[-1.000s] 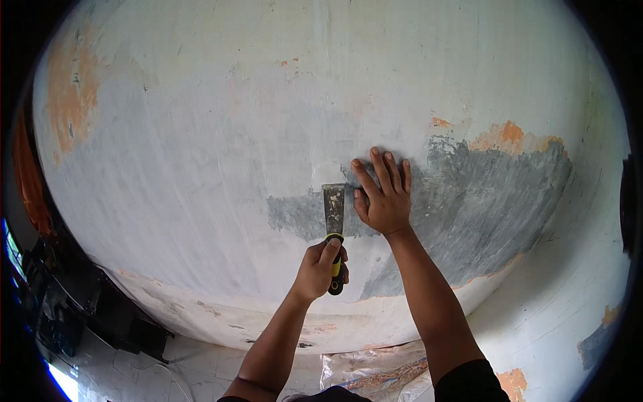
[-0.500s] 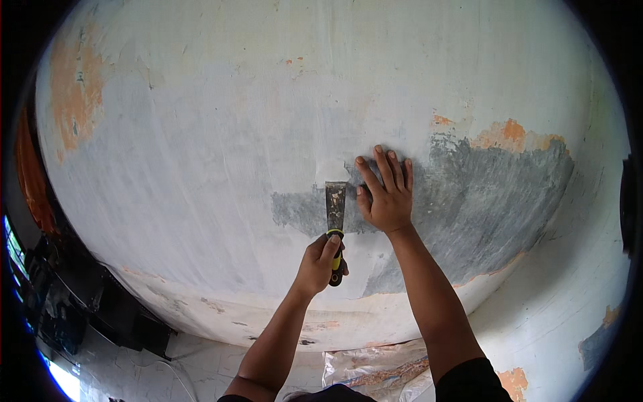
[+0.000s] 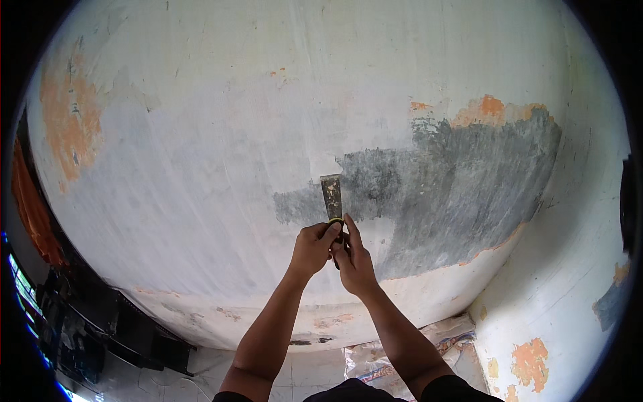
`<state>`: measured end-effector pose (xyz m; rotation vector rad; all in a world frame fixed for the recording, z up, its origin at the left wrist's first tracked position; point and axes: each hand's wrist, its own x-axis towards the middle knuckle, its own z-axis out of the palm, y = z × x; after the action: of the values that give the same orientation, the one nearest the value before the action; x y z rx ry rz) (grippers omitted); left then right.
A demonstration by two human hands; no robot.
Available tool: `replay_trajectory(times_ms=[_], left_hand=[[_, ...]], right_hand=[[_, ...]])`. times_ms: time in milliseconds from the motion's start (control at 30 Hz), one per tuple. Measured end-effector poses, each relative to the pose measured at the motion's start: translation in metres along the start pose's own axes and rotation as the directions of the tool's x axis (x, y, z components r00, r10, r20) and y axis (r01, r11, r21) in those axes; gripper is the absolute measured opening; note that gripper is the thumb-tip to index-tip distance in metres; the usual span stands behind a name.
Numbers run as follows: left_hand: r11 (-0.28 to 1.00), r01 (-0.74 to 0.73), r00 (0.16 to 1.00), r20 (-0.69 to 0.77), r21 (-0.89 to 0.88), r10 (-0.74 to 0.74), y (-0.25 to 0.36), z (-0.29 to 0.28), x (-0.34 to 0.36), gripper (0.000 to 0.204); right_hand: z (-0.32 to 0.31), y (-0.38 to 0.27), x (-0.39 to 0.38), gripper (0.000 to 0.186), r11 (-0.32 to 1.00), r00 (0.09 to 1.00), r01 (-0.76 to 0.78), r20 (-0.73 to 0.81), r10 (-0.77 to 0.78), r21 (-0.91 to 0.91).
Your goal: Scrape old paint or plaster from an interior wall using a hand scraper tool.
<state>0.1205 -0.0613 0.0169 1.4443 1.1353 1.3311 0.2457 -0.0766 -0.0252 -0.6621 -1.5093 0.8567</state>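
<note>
Both hands are on a scraper (image 3: 331,194) with a stained metal blade and a dark handle with a yellow-green collar. Its blade points up, the edge against the wall (image 3: 201,201). My left hand (image 3: 312,249) wraps the handle, thumb along its front. My right hand (image 3: 355,262) closes around the handle from the other side, with its index finger pointing up by the collar. Just above the blade edge the white coating ends in a ragged border. To the right spreads a bare dark grey patch (image 3: 469,187).
Orange patches (image 3: 491,109) show along the grey area's upper edge and at far left. A second wall (image 3: 569,281) meets this one on the right. Black furniture (image 3: 127,328) and orange cloth (image 3: 37,214) stand at left. A plastic sheet (image 3: 375,358) lies on the tiled floor.
My right hand has left the wall and come down onto the scraper's handle beside my left hand. The view has shifted slightly; the blade stays near the same ragged edge.
</note>
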Motion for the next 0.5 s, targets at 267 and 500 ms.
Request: replay_trajectory(times_ms=[267,500], left_hand=[[0.373,-0.443,0.761,0.122,0.815,0.637,0.012,-0.03,0.007,0.022],[-0.203,-0.312,0.503,0.342,0.928,0.794,0.006,-0.1,0.051,0.057]], right_hand=[[0.005,0.003,-0.014,0.074,0.965,0.994,0.059,-0.069,-0.079,-0.256],[0.018,-0.026,-0.017,0.067,0.912,0.985,-0.026,-0.165,-0.047,-0.41]])
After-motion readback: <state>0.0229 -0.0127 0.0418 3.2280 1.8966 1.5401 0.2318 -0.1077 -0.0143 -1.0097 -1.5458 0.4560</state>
